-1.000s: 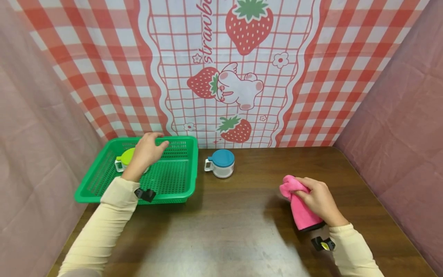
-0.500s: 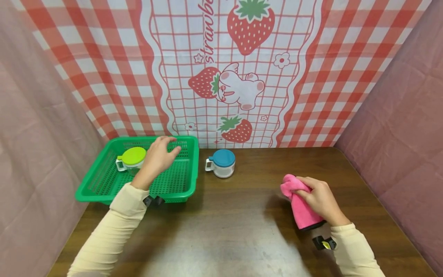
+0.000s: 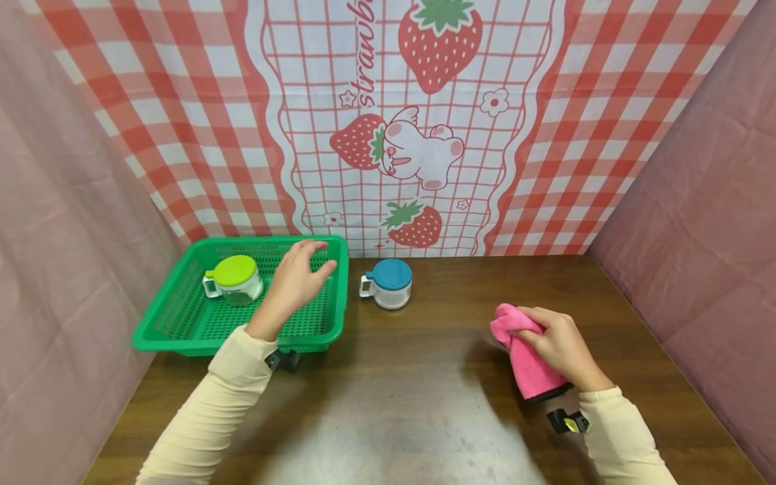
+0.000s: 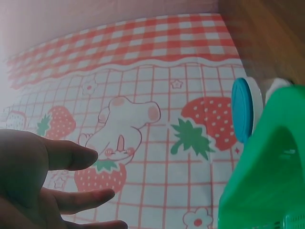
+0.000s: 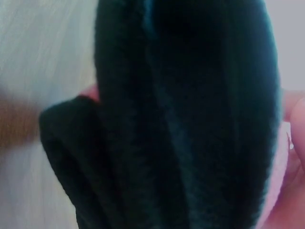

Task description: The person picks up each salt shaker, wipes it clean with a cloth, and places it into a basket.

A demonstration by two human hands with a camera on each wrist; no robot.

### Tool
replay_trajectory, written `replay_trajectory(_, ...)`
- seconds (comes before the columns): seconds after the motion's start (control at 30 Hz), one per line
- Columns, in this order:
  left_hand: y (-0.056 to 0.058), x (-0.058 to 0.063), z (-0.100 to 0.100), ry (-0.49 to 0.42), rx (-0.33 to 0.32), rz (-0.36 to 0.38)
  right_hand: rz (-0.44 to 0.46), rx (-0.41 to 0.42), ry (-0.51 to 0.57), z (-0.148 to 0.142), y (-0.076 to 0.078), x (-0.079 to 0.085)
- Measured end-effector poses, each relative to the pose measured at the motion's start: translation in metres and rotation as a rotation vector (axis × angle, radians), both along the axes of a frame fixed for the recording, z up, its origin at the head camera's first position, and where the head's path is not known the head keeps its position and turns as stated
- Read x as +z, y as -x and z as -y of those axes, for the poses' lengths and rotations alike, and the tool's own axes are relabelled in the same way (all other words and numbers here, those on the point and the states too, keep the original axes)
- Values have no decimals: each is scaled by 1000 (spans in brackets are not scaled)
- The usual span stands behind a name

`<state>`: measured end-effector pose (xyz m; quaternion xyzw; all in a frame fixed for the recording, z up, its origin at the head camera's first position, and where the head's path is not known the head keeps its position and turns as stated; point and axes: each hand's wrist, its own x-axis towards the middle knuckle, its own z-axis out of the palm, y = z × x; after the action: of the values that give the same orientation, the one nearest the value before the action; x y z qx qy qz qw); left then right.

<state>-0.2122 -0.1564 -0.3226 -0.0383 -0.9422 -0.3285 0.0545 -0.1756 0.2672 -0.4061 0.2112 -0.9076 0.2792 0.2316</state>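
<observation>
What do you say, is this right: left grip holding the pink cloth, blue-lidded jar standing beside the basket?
Not quite: the head view shows the right grip holding the pink cloth, not the left grip. The blue-lidded jar does stand beside the basket.

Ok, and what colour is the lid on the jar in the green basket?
The lid is bright lime green; the head view shows it best.

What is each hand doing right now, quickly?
Left hand: open, holding nothing, above the green basket.
Right hand: closed, holding the pink cloth.
</observation>
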Motion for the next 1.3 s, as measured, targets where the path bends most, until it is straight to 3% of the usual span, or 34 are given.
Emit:
replay_trajectory(0.33, -3, -3, -17, -52, -9, -26, 9, 0, -1, 0, 0, 0)
replay_trajectory(0.93, -3, -18, -53, -155, -11, -5, 40, -3, 25, 3, -1, -1)
replay_trajectory(1.3, -1, -32, -73, -232, -2, -60, 52, -19, 23, 2, -2, -1)
